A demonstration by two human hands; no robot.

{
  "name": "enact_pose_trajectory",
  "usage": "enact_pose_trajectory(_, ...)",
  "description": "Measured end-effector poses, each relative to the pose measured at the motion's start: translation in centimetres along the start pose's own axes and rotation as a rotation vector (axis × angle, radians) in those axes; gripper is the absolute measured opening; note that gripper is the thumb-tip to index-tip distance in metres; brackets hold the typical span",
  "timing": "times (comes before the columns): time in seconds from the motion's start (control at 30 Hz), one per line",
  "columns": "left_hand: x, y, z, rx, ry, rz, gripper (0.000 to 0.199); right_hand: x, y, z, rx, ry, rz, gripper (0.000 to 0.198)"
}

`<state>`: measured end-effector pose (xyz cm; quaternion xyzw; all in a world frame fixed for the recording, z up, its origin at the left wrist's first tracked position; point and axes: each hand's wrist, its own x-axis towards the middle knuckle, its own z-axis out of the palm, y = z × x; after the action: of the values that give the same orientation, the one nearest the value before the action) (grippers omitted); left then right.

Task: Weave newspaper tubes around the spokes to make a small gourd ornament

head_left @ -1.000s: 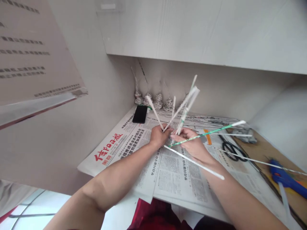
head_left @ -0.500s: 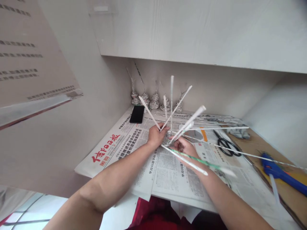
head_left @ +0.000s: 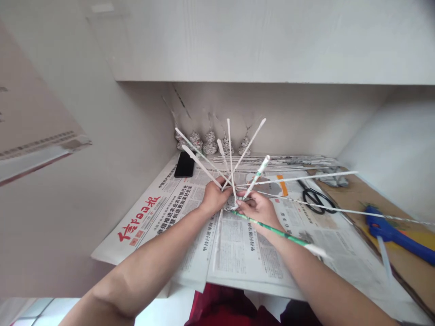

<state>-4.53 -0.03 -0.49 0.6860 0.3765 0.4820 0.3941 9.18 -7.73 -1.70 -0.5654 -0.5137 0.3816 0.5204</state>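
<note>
The paper weave (head_left: 230, 204) is small and round, and it sits between the two hands, over the middle of the newspaper (head_left: 234, 260). I can't tell if it touches the newspaper. White paper sticks (head_left: 230, 154) poke out of it like a fan, mostly up and to the far side. A green stick (head_left: 272, 229) points right and near, across the right wrist, and its white tip is blurry.

The left hand (head_left: 214, 197) holds the left side of the weave, with its fingers closed around the bottoms of some sticks. The right hand (head_left: 261, 209) has its thumb and fingertips close together, pinching at the sticks on the right side. I can't tell which stick it pinches.

At the far left is a black phone (head_left: 184, 164). Five little woven gourds (head_left: 210, 144) stand behind, by the wall. On the right are black scissors (head_left: 317, 201) and a blue glue gun (head_left: 396, 233).
</note>
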Motion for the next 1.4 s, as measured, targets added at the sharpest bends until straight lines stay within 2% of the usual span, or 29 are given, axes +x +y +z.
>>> enact_pose_trajectory(0.17, -0.2, 0.7, -0.1, 0.004, -0.032, 0.011, 0.007, 0.1, -0.6, -0.8, -0.065, 0.016, -0.007, 0.032)
enact_pose_trajectory(0.4, -0.2, 0.3, 0.1, 0.011, -0.075, -0.018, 0.014, 0.4, -0.9, -1.3, 0.018, -0.047, 0.097, 0.023)
enact_pose_trajectory(0.47, -0.3, 0.1, 0.2, 0.028, -0.082, -0.018, 0.015, 0.6, -0.6, -1.2, -0.05, 0.007, 0.057, 0.025)
enact_pose_trajectory(0.57, -0.6, 0.1, 0.4, 0.055, -0.107, -0.001, 0.012, 0.6, -0.1, -1.0, -0.198, 0.129, -0.049, 0.038)
enact_pose_trajectory(0.67, -0.8, 0.2, 0.5, 0.069, -0.146, 0.005, 0.009, 0.4, -0.2, -1.0, -0.336, 0.112, -0.125, 0.04)
enact_pose_trajectory(0.77, -0.7, 0.2, 0.3, 0.057, -0.226, -0.006, 0.012, 0.1, -0.6, -1.1, -0.413, 0.034, -0.18, 0.027)
enact_pose_trajectory(0.83, -0.6, 0.4, -0.3, 0.016, -0.335, -0.034, 0.018, 0.1, -0.7, -1.1, -0.442, 0.054, -0.181, 0.023)
enact_pose_trajectory(0.97, -0.2, 1.4, -2.1, -0.134, -0.72, -0.111, 0.043, 0.5, -0.1, -1.2, -0.477, 0.097, -0.156, 0.019)
enact_pose_trajectory(1.03, 0.0, 2.2, -3.1, -0.151, -0.841, -0.149, 0.053, 0.6, 0.2, -1.2, -0.462, 0.097, -0.173, 0.019)
enact_pose_trajectory(1.13, 0.2, 3.0, -4.2, -0.124, -0.899, -0.177, 0.051, 0.4, 0.0, -1.2, -0.424, 0.096, -0.202, 0.018)
enact_pose_trajectory(1.27, 0.5, 3.2, -4.7, -0.096, -0.853, -0.156, 0.039, 0.0, -0.8, -1.4, -0.415, 0.027, -0.206, 0.017)
enact_pose_trajectory(1.4, 0.6, 3.2, -4.5, -0.098, -0.883, -0.19, 0.024, -0.1, -0.9, -1.6, -0.492, 0.013, -0.248, 0.016)
